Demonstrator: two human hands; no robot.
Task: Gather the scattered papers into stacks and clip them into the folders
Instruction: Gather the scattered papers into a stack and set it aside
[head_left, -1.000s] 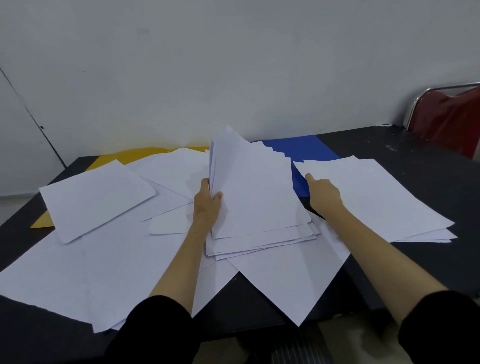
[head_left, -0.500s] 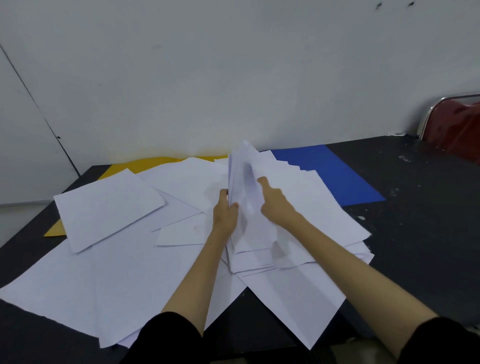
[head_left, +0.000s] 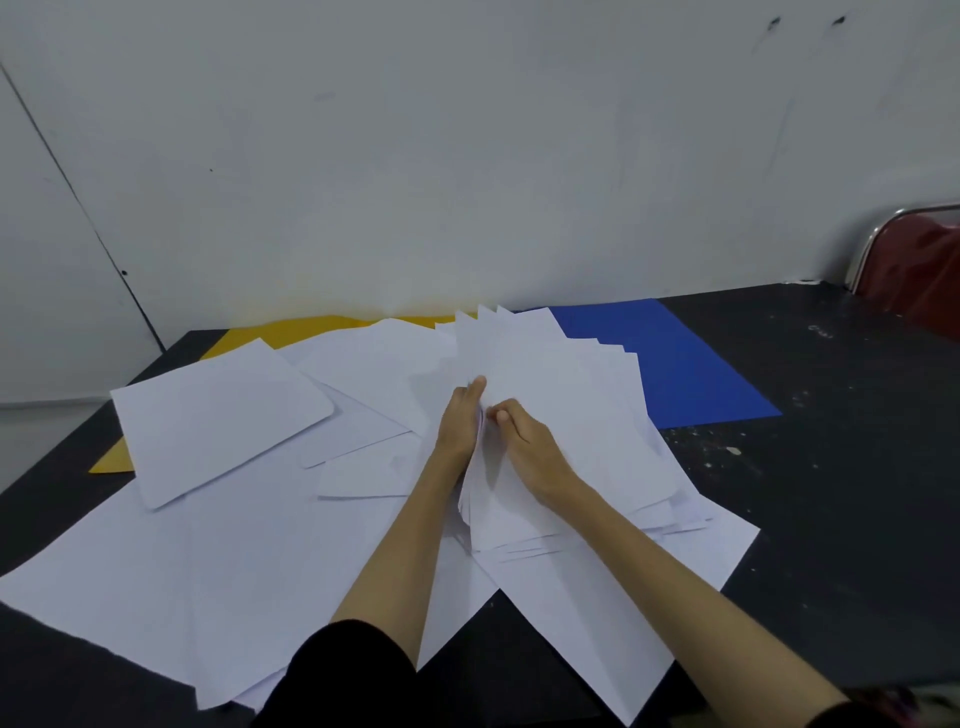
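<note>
A fanned stack of white papers (head_left: 566, 415) lies at the table's middle, its left edge lifted. My left hand (head_left: 460, 423) grips that lifted edge from the left, fingers behind the sheets. My right hand (head_left: 524, 447) lies on top of the stack and pinches the same edge beside the left hand. Several loose white sheets (head_left: 218, 421) spread over the left half of the table. A blue folder (head_left: 680, 364) lies flat behind the stack on the right. A yellow folder (head_left: 291, 332) shows at the back left, mostly covered by paper.
The table (head_left: 841, 467) is black with pale specks; its right side is bare. A red chair with a chrome frame (head_left: 919, 260) stands at the far right corner. A grey wall runs directly behind the table.
My right hand pulled the right-hand pile of sheets onto the central stack, uncovering the blue folder, then came in beside my left hand at the stack's left edge.
</note>
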